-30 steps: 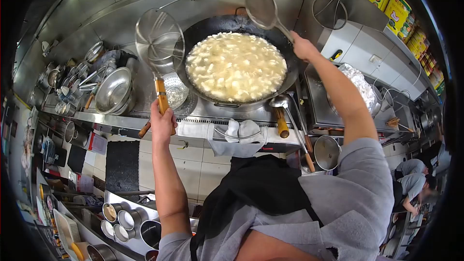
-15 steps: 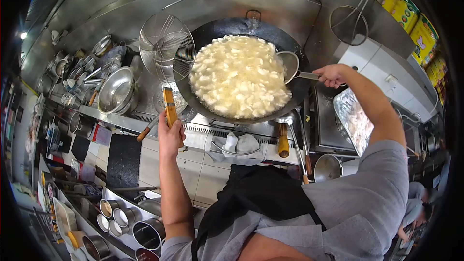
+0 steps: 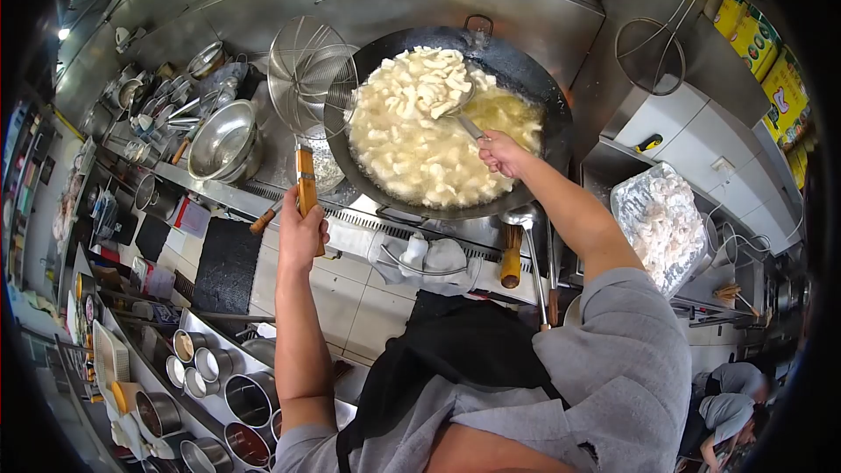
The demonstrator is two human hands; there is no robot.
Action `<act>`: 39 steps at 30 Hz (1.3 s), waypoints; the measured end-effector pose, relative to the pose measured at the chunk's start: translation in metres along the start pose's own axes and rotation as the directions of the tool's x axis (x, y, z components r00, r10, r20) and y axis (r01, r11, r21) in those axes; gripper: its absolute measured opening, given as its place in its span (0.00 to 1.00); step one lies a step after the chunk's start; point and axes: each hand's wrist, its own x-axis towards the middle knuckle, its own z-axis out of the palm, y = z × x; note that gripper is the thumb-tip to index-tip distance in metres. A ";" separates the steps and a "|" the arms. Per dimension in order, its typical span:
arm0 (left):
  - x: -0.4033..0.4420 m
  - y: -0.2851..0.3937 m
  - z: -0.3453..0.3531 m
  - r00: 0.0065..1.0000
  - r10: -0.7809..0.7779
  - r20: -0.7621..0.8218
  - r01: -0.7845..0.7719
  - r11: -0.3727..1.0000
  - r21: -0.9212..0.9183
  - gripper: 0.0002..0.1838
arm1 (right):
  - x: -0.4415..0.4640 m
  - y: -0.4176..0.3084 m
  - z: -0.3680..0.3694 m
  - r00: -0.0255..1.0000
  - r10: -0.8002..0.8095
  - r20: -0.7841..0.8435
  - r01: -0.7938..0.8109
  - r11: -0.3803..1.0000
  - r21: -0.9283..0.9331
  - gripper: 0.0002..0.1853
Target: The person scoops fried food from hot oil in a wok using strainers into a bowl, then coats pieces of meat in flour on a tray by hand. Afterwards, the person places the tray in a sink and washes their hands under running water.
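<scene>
A large black wok [image 3: 556, 123] holds bubbling oil crowded with pale food pieces [image 3: 412, 162]. My right hand [image 3: 504, 154] is closed round the handle of a skimmer [image 3: 466, 121], whose bowl is in the wok, largely hidden by a heap of the pieces. Yellowish oil shows to the right of the heap. In my left hand [image 3: 302, 226] is the wooden handle of a wire strainer [image 3: 307, 79]. The strainer's round basket is raised at the wok's left edge, partly overlapping the rim.
A metal bowl [image 3: 223, 144] and many utensils lie at left. Folded cloths [image 3: 429, 254], a brush [image 3: 511, 258] and ladle handles are along the front edge. A foil-lined tray [image 3: 661, 228] of pale food stands at right. Another strainer [image 3: 650, 57] hangs above. People bend at lower right.
The skimmer in my right hand has come down from above the wok's right side, then leftward through the oil, gathering pieces. My left hand keeps the strainer raised. The camera view has shifted.
</scene>
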 end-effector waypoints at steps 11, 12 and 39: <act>-0.001 -0.014 -0.028 0.998 0.017 0.062 -0.017 1.000 -0.005 0.26 | -0.080 0.014 0.009 0.979 -0.181 -0.093 0.087 0.783 -0.616 0.21; -0.003 -0.010 -0.029 0.997 0.013 0.078 -0.012 1.000 -0.010 0.26 | -0.083 0.016 0.004 0.983 -0.139 -0.120 0.046 0.820 -0.570 0.23; 0.008 -0.004 -0.131 0.994 0.066 -0.091 -0.064 0.998 0.028 0.25 | -0.105 -0.010 0.222 0.905 -0.400 -0.147 0.377 0.912 -0.162 0.39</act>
